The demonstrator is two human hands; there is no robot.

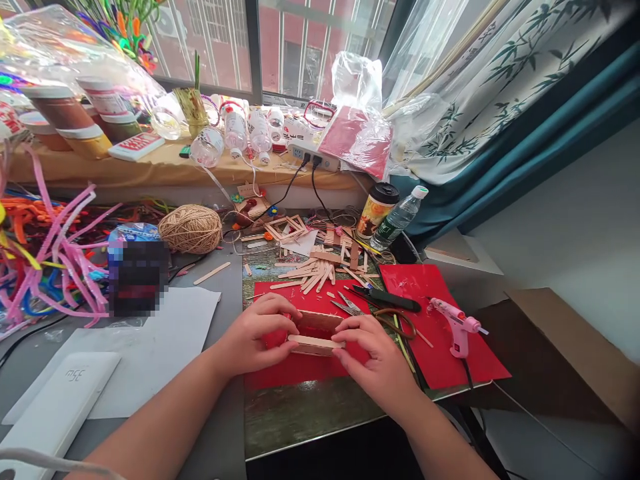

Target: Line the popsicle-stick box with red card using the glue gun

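Note:
Both hands meet over a red sheet (270, 377) in the middle of the desk. Between them stands a small open frame (320, 322) built of wooden craft sticks. A craft stick (316, 342) lies along its near side, its ends at my fingertips. My left hand (260, 330) pinches the left end between thumb and fingers. At the right end, my right hand (367, 350) grips with thumb and fingertips. Scissors (395, 321) with brown handles rest just beyond the right hand. A black-handled cutter (387, 298) lies behind them.
A pink glue gun (456, 327) sits on another red sheet (435, 370) at right. Loose craft sticks (320, 270) are heaped behind the hands. Toward the back right stand a water bottle (400, 219) and a black-lidded cup (377, 210). A twine ball (190, 228) and a white power bank (63, 400) are at left.

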